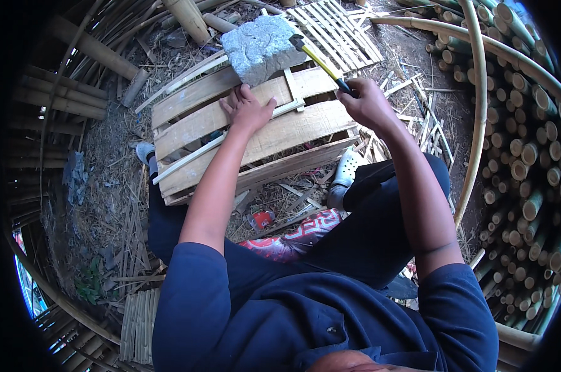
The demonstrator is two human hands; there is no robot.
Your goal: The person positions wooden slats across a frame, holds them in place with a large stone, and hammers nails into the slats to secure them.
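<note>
Left hand [249, 113] touches crate [308, 127] — shadowed inside (right hand [368, 106] holds hammer [322, 64]).

Left hand [249, 110] splayed, right fist [368, 104]

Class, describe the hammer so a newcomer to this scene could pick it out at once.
Find the slatted wooden crate, then the grey stone block at its far side. By the block's right edge is the head of the hammer, its handle gripped in the right hand. Yellow and black colouring sets it apart from pale wood and stone.
</note>
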